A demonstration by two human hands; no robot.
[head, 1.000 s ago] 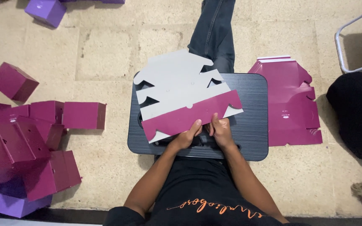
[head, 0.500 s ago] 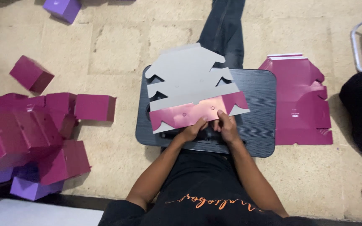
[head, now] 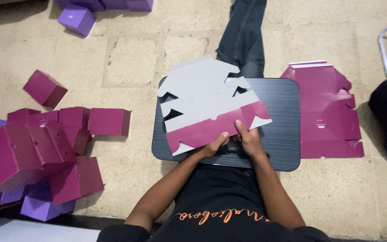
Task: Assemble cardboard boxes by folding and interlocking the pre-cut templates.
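Observation:
A flat die-cut cardboard box blank [head: 204, 101] lies on a dark lap tray [head: 281, 118], grey inside face up. Its near flap [head: 211, 130] is folded over and shows magenta. My left hand [head: 213, 144] and my right hand [head: 247, 136] sit side by side on the near edge of that magenta flap, fingers pressing it down. Both forearms reach in from the bottom of the view.
A stack of flat magenta blanks [head: 325, 110] lies on the floor right of the tray. Several folded magenta and purple boxes [head: 41, 152] are heaped at left, with more purple ones [head: 77, 18] at top left. My outstretched leg [head: 242, 36] runs beyond the tray. A metal chair frame [head: 384, 45] stands at right.
The near flap has been folded further over and pressed flatter. My hands stay on its near edge. The camera view has shifted slightly.

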